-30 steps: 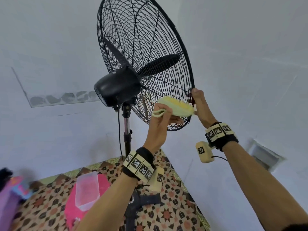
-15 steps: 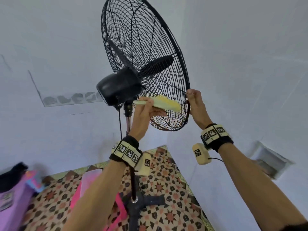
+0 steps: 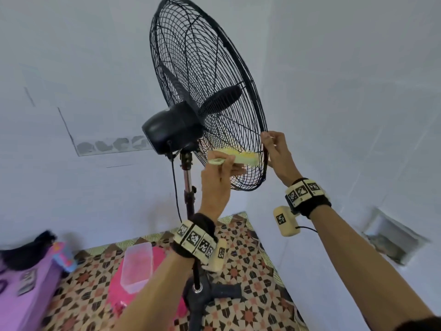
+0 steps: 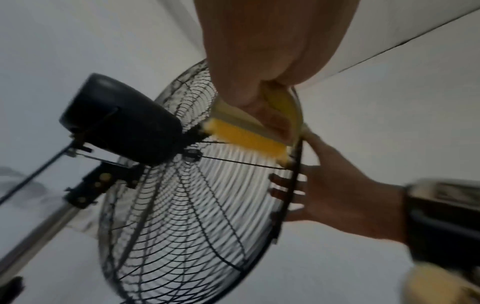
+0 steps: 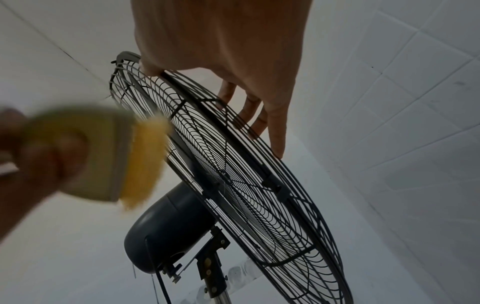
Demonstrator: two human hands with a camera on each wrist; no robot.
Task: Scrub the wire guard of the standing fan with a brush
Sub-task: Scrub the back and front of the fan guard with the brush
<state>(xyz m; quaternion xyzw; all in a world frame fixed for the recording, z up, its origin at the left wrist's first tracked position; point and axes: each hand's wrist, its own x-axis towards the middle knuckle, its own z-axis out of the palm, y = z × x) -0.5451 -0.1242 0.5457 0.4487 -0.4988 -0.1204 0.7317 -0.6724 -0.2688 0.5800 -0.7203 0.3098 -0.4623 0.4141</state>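
The standing fan's black wire guard (image 3: pixel 214 75) tilts upward in front of me, with the dark motor housing (image 3: pixel 171 127) behind it. My left hand (image 3: pixel 225 167) grips a pale green brush (image 3: pixel 241 156) with yellow bristles (image 4: pixel 246 137) pressed against the rear wires low on the guard (image 4: pixel 182 216). My right hand (image 3: pixel 270 143) holds the guard's lower right rim. Its thumb is on the rear side and its fingers (image 5: pixel 253 111) lie across the front wires of the guard (image 5: pixel 259 185). The brush (image 5: pixel 140 156) is blurred in the right wrist view.
The fan's pole (image 3: pixel 188 187) and cross base (image 3: pixel 210 295) stand on a patterned floor mat (image 3: pixel 253 302). A pink basin (image 3: pixel 114 290) with a clear plastic box (image 3: pixel 137 266) sits at lower left, beside a purple object (image 3: pixel 23 283). White tiled walls surround; a wall recess (image 3: pixel 393 240) is at right.
The brush slid left along the rear wires away from the rim, then came partly back toward it. My right hand has kept its hold on the rim.
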